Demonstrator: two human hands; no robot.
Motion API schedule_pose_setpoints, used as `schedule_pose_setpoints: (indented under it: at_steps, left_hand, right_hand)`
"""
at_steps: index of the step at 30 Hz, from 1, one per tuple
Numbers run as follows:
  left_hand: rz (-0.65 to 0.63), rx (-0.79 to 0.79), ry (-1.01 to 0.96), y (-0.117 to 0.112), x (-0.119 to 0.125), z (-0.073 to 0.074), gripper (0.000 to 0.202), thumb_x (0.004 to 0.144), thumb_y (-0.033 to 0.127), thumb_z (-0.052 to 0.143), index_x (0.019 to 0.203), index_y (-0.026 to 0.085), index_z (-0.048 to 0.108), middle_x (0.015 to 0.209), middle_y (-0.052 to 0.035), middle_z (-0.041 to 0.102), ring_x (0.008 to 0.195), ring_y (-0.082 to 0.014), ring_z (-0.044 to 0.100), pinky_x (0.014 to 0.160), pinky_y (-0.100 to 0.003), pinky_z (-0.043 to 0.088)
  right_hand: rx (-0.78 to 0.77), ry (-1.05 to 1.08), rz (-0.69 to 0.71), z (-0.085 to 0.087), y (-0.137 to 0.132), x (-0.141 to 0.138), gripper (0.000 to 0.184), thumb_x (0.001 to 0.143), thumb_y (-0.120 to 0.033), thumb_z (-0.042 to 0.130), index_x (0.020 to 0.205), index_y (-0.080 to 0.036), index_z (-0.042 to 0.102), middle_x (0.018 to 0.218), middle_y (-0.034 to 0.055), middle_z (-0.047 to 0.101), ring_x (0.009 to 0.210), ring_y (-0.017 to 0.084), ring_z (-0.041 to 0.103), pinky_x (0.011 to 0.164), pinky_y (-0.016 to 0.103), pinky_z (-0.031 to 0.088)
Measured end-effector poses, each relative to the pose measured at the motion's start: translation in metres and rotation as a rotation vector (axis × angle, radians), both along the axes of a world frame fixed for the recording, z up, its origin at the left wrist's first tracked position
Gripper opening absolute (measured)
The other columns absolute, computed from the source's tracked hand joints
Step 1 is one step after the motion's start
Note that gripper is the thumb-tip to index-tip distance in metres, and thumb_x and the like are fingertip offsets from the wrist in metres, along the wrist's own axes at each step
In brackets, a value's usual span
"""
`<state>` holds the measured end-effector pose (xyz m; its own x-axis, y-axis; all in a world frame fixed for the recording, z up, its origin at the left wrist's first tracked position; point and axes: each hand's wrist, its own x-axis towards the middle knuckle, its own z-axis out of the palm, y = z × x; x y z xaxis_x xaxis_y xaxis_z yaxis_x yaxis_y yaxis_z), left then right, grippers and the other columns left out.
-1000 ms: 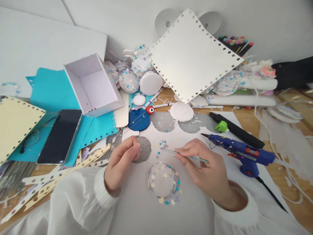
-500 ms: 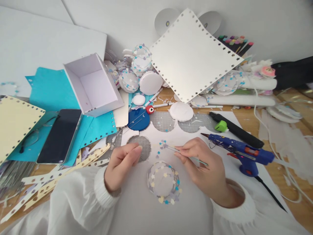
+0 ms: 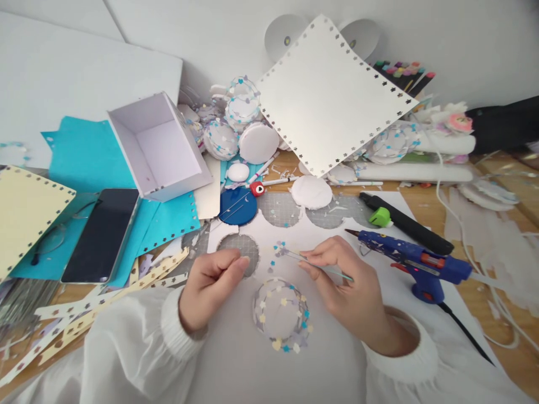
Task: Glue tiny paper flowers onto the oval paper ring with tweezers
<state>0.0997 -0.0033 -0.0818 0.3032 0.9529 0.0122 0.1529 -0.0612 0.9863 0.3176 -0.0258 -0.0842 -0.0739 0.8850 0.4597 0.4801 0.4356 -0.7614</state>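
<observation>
Head view: one thin stick (image 3: 320,265) is pinched in the right hand (image 3: 349,283), tip at the loose punched shapes (image 3: 279,248) above one decorated ring (image 3: 282,315). The left hand (image 3: 210,283) is loosely curled, nothing visibly held. One glue gun (image 3: 415,265) lies just beside.

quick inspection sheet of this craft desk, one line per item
surface: wooden table under a white sheet with round cut-outs
job's things: thin stick pointing at small paper flowers; flower-ringed disc below
clutter: open white box, phone, blue glue gun, punched strips
grippers: right hand pinches the stick; left hand curled, contents not clear
cables: black cord from the glue gun
surroundings: white wall
</observation>
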Motion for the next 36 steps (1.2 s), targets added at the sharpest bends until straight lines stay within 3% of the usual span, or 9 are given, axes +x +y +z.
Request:
schedule_pose_setpoints:
  at_steps: [10, 22, 30, 36]
  left_hand:
    - [-0.004, 0.041, 0.001, 0.0013, -0.0004, -0.0022, 0.045, 0.092, 0.024, 0.046, 0.053, 0.018, 0.024, 0.052, 0.0047, 0.023, 0.048, -0.0088, 0.022, 0.045, -0.028, 0.018]
    - [-0.033, 0.032, 0.008, 0.0012, -0.0001, -0.0005, 0.045, 0.092, 0.024, 0.046, 0.054, 0.018, 0.023, 0.052, 0.0047, 0.021, 0.047, -0.0086, 0.021, 0.044, -0.028, 0.017]
    - [-0.021, 0.037, 0.026, 0.0024, 0.0004, -0.0002, 0.044, 0.091, 0.026, 0.046, 0.053, 0.018, 0.026, 0.052, 0.0044, 0.024, 0.048, -0.0093, 0.024, 0.045, -0.028, 0.019]
    - [-0.010, 0.031, 0.003, 0.0026, -0.0019, -0.0019, 0.042, 0.092, 0.028, 0.047, 0.054, 0.018, 0.033, 0.052, 0.0037, 0.030, 0.050, -0.0099, 0.027, 0.047, -0.027, 0.022]
  right_hand:
    - [0.028, 0.019, 0.020, 0.0003, -0.0008, 0.0008, 0.021, 0.080, -0.002, 0.061, 0.080, -0.022, 0.057, 0.076, 0.0004, 0.062, 0.075, 0.015, 0.062, 0.067, 0.032, 0.051]
    - [0.020, 0.013, 0.028, -0.0015, 0.0008, -0.0015, 0.023, 0.080, 0.000, 0.060, 0.078, -0.022, 0.058, 0.075, 0.0001, 0.062, 0.075, 0.015, 0.061, 0.068, 0.033, 0.053]
    - [0.089, 0.136, 0.016, 0.0025, -0.0032, -0.0013, 0.027, 0.077, 0.004, 0.061, 0.083, -0.023, 0.059, 0.075, 0.0006, 0.062, 0.077, 0.017, 0.063, 0.067, 0.036, 0.056]
    - [0.049, 0.189, -0.003, -0.0001, -0.0042, 0.0002, 0.026, 0.076, 0.002, 0.064, 0.080, -0.023, 0.058, 0.075, 0.0009, 0.062, 0.079, 0.020, 0.065, 0.067, 0.039, 0.057]
